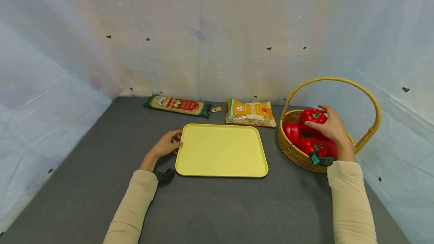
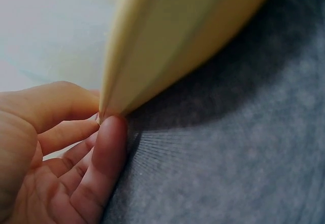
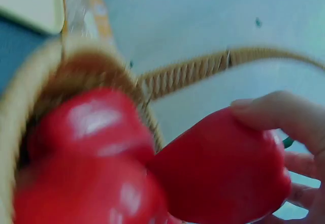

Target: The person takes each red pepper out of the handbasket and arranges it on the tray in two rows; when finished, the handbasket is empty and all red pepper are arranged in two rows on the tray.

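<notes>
Two hands: a person in pale sleeves [image 1: 352, 200] works across a dark gray table [image 1: 234, 210], arms set wide apart as I look on.
Right hand: the right hand [image 1: 331, 125] grips a red bell pepper [image 1: 308, 115], thumb on the near side and fingers spread around the far side, the green stem close to the palm.
Held pepper: at the top of the wicker basket [image 1: 294, 156]; whether it rests against those below, I cannot tell.
Basket: at the person's right, its tall handle [image 1: 333, 79] arching above more red peppers [image 1: 310, 146] piled inside.
Left hand: the left hand [image 1: 165, 145] pinches the left rim of a yellow tray [image 1: 220, 151] between thumb and fingertips, the remaining fingers loosely bent below.
Tray: flat on the table between the two arms, apart from the basket.
Back row: a long green-and-red package [image 1: 181, 105], a tiny yellow packet [image 1: 216, 109] just beside its end, and an orange-and-clear bag [image 1: 251, 113] behind the tray, near the basket.
Wrists: each carries a black band [image 1: 165, 176].
Backdrop: pale sheeting [image 1: 230, 55] marked with small dark leaf shapes.
</notes>
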`<state>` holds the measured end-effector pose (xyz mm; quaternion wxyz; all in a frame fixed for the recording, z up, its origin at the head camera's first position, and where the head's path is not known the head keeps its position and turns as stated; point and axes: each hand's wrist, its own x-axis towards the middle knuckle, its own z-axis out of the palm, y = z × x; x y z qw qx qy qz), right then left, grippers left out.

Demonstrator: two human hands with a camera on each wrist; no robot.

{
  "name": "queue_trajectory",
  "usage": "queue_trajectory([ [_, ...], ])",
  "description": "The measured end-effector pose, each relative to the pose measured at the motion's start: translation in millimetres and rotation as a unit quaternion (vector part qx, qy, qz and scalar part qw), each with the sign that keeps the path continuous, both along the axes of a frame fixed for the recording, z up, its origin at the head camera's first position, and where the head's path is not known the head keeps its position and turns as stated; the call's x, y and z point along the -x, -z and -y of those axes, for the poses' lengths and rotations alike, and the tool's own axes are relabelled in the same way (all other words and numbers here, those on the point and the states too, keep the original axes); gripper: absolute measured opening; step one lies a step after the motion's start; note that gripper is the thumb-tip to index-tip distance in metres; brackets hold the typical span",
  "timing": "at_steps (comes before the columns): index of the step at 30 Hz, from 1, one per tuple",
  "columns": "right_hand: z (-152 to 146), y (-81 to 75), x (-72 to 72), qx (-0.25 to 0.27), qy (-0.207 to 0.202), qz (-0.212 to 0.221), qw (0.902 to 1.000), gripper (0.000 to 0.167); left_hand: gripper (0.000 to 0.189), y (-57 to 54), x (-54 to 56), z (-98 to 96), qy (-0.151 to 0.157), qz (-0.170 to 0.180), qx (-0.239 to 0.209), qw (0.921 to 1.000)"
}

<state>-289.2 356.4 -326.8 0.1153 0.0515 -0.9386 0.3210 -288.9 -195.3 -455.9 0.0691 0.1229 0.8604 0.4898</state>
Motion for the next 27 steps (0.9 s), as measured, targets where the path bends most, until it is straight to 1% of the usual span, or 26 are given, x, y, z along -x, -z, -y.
queue_trajectory([
  [2,10.5,-5.0,-3.9,0.02,0.004,-0.003,0.9998,0.085,0.057,0.1,-0.3,0.2,0.002,-0.002,0.001,1.0],
  [5,27.9,-9.7,-7.3,0.057,-0.001,-0.01,0.9983,0.082,0.057,0.7,-0.3,-0.1,-0.002,-0.002,0.002,1.0],
  [9,54.3,-9.7,-6.8,0.108,-0.033,-0.03,0.9932,0.075,0.057,1.5,-0.1,-0.7,-0.005,0.002,-0.001,1.0],
  [16,102.9,-5.7,-2.3,0.143,-0.084,-0.055,0.9846,0.074,0.057,2.9,-0.6,-0.1,0.001,-0.001,-0.006,1.0],
  [19,127.6,-11.3,-7.6,0.17,-0.115,-0.063,0.9767,0.075,0.057,2.9,-0.5,-0.3,0.003,-0.005,-0.005,1.0],
  [23,158.3,-16.6,-14.0,0.211,-0.145,-0.065,0.9646,0.075,0.057,1.6,-0.8,-0.5,0.004,-0.009,-0.003,0.9999],
  [27,181.2,-10.8,-10.2,0.245,-0.157,-0.053,0.9554,0.071,0.057,1.0,-0.9,-0.4,-0.002,-0.007,-0.002,1.0],
])
